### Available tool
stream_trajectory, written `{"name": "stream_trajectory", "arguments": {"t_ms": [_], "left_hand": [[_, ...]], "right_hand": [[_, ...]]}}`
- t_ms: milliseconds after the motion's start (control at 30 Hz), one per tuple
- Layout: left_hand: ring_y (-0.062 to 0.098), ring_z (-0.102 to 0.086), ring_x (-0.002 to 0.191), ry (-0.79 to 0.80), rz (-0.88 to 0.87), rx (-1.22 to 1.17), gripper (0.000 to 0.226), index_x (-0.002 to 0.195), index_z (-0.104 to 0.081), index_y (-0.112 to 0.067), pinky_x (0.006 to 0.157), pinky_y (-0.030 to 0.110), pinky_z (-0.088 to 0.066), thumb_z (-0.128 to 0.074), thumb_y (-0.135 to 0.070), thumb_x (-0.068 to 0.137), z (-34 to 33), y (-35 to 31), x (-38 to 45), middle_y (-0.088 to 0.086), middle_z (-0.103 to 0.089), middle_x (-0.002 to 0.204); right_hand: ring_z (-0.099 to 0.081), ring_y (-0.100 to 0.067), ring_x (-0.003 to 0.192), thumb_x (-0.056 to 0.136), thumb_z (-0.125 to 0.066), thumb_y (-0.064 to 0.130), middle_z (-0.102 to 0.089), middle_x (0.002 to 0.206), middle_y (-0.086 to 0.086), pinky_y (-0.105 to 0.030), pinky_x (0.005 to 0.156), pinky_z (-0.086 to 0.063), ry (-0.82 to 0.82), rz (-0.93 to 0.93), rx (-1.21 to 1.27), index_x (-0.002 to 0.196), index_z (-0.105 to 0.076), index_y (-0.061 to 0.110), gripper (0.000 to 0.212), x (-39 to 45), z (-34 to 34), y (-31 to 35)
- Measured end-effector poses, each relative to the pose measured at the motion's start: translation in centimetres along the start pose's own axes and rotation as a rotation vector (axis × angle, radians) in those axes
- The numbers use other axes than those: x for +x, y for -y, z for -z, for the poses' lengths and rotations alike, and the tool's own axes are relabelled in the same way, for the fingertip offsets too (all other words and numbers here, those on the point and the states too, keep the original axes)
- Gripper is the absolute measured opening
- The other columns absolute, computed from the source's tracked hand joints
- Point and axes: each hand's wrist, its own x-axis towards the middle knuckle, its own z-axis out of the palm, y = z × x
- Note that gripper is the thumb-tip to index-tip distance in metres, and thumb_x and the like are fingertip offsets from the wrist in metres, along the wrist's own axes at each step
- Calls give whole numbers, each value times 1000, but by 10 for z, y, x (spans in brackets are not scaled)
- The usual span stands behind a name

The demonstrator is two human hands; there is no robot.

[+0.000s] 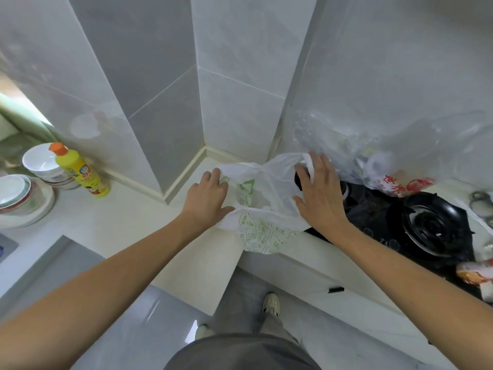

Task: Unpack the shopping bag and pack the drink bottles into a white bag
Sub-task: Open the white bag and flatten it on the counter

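Both hands are on a white bag [262, 206] printed with green marks, which lies crumpled on the pale counter [149, 217] in the corner where the tiled walls meet, its lower part hanging over the near counter edge. The left hand [206, 196] grips the bag's left side, thumb tucked under a fold and fingers curled over the plastic. The right hand [318, 190] lies on the bag's right side with fingers spread and fairly straight, the fingertips [316, 158] reaching its far upper edge; whether it pinches the film underneath cannot be told. The bag looks flat and limp, so it seems to hold nothing yet, and no drink bottles can be made out inside it. To the right, a clear plastic bag [394, 156] with red print sits on the far side of the black gas stove [426, 225], still bulging with goods that are too blurred to name; this is probably the shopping bag, and it appears largely unpacked. So the task seems to be at an early stage: the white bag is being spread or opened, while emptying the shopping and loading bottles remain. A yellow bottle [80, 170] with an orange cap stands near stacked bowls [40, 162] at the far left; it looks like detergent, not drink.
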Motion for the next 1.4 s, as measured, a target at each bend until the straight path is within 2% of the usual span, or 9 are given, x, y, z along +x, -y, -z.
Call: {"name": "stream_trajectory", "arguments": {"t_ms": [300, 500, 667, 767, 900, 1100, 1167, 1267, 1400], "left_hand": [[35, -46, 116, -108, -87, -107, 42, 119, -70, -22, 77, 45, -51, -66, -50, 88, -12, -21, 24, 14, -44, 130], [36, -29, 142, -6, -101, -147, 43, 110, -77, -33, 99, 54, -46, -46, -60, 95, -20, -30, 41, 14, -39, 147], [25, -10, 154, 138, -82, -164, 61, 87, -81, -30, 120, 61, -20, -32, -64, 101, -25, -43, 53, 0, -28, 163], [24, -9, 156, 224, -102, -80, 66, 84, -80, -27, 122, 63, -11, -26, -61, 105, -30, -51, 62, -7, -36, 161], [23, -20, 152, 357, -79, 39, 56, 115, -72, -26, 121, 64, -10, -23, -53, 107, -39, -58, 73, -10, -59, 140], [29, -27, 145, 432, -59, 58, 59, 154, -33, -47, 118, 71, -3, -15, -66, 101, -50, -71, 79, 6, -56, 137], [30, -26, 142, 465, -44, 97, 64, 146, -44, -52, 117, 72, -4, -9, -72, 97, -52, -73, 79, 10, -47, 141], [29, -21, 145, 476, -27, 132, 83, 109, -76, -39, 117, 72, 4, -3, -76, 93, -55, -70, 75, 9, -37, 150], [28, -39, 135, 190, -130, 91, 91, 73, -81, -24, 121, 63, -9, -5, -66, 99, -63, -53, 64, 3, -57, 131]], "right_hand": [[-24, -37, 154, 80, -64, -8, -25, 163, -13, -60, 124, -18, -337, 580, 159, 147, -48, 13, 73, 32, -6, -8], [-39, -29, 151, 91, -59, 12, -57, 149, -8, -55, 125, -21, -10, 949, 85, 121, -69, 10, 32, 61, -18, -36], [-55, -27, 138, 89, -71, 21, -72, 126, 0, -52, 125, -17, 160, 1092, 95, 118, -74, 13, 30, 71, -53, -54], [-63, -27, 128, 92, -71, 20, -71, 131, 0, -48, 124, -12, 218, 1105, 141, 127, -70, 14, 36, 74, -71, -59], [-66, -25, 115, 106, -47, 36, -48, 159, 2, -48, 123, -24, 414, 1026, 58, 150, -52, 21, 46, 81, -83, -64], [-69, -29, 101, 110, -23, 50, -19, 172, 0, -39, 84, -49, 574, 909, -13, 165, -18, 33, 58, 87, -79, -68], [-69, -31, 96, 109, -18, 56, -20, 172, -5, -39, 76, -53, 587, 869, -62, 165, -11, 36, 60, 89, -79, -70], [-68, -31, 87, 106, -10, 60, -54, 146, -5, -36, 63, -44, 533, 830, -93, 165, -10, 35, 64, 94, -87, -81], [-68, -30, 87, 108, -7, 55, -72, 106, -2, -35, 67, -47, 557, 788, -190, 165, -10, 32, 62, 103, -93, -98]]}}
